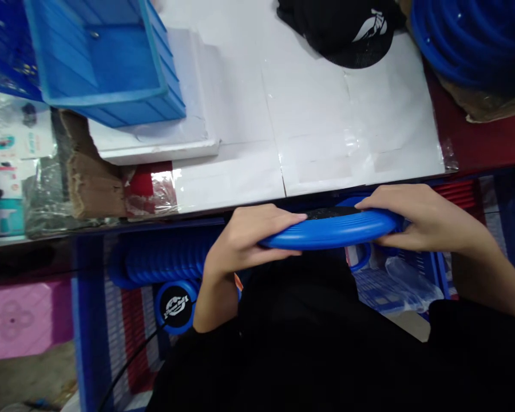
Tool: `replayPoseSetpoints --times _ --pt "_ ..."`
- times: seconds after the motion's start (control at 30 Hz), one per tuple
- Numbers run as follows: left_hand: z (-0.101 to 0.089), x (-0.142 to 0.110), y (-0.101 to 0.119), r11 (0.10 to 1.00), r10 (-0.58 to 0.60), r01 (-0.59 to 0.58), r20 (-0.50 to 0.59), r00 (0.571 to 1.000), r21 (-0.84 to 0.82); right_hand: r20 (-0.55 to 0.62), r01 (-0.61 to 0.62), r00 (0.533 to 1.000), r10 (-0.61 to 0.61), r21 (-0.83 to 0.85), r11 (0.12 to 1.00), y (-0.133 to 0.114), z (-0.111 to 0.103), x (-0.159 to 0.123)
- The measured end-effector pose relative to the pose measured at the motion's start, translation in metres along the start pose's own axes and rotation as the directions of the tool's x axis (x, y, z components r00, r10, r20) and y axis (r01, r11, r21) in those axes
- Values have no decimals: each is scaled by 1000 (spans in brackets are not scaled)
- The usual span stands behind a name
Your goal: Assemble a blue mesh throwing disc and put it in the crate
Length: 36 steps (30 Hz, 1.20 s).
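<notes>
A round blue disc (330, 230) with a ridged rim and a black middle is held between my hands, seen nearly edge-on. My left hand (251, 237) grips its left side, thumb along the top and fingers below. Around the right end is my right hand (416, 217), fingers over the rim and thumb underneath. The disc hangs just in front of the table edge, above my lap. Below and left lies another blue-rimmed disc (175, 307) with a white logo on its black middle.
On the white-covered table (309, 143) stand a blue bin (111, 103) and a black cap (347, 28). Stacked blue rings (476, 40) sit at the far right. A row of blue rings (167, 260) lies in a crate below left, near a pink stool (26, 317).
</notes>
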<state>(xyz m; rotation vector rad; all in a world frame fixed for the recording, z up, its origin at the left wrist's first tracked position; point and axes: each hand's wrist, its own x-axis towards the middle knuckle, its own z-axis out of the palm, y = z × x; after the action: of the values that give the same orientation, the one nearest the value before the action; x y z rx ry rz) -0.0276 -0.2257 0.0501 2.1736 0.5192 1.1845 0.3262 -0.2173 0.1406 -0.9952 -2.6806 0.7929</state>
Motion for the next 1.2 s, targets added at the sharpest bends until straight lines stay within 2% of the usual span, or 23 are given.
replayPoseSetpoints --times 0.07,0.13,0.27,0.33,0.43,0.57,0.73,0.83,0.97,1.07,1.13,1.2 --pt "-11 -8 -5 999 -17 16 -16 1000 -52 -20 10 1000 -9 37 999 4 2 -3" --pt "-17 -14 -5 995 -82 82 -1 997 -48 -29 11 1000 -9 78 997 3 7 -3" --pt "-16 -15 4 985 -171 171 -2 985 14 -43 -50 998 55 94 994 -5 15 2" --pt "-13 -12 9 985 -160 160 -3 987 61 -47 -57 997 61 81 995 -6 17 2" --pt "-9 -7 15 982 -135 133 8 991 133 -48 10 999 -8 53 999 -4 20 -1" --pt "-6 -3 21 987 -113 111 17 993 118 -46 67 997 -67 6 998 -3 28 -6" --pt "1 -3 34 984 -125 123 5 992 132 -158 180 969 -189 -71 981 -5 36 -10" --pt "8 -3 45 967 -138 149 -67 988 206 -204 167 963 -175 -56 984 -5 36 -13" --pt "13 -4 53 961 -131 157 -127 983 226 -191 135 973 -133 -6 991 -7 36 -12" --pt "10 -8 44 972 -135 152 -104 985 177 -138 99 986 -97 8 995 -9 36 -7" --pt "4 -16 28 986 -126 137 -113 986 92 -121 95 989 -87 63 994 -6 35 -6" --pt "-2 -31 5 996 -87 79 -181 980 -49 -133 105 987 -87 134 985 0 34 -7"
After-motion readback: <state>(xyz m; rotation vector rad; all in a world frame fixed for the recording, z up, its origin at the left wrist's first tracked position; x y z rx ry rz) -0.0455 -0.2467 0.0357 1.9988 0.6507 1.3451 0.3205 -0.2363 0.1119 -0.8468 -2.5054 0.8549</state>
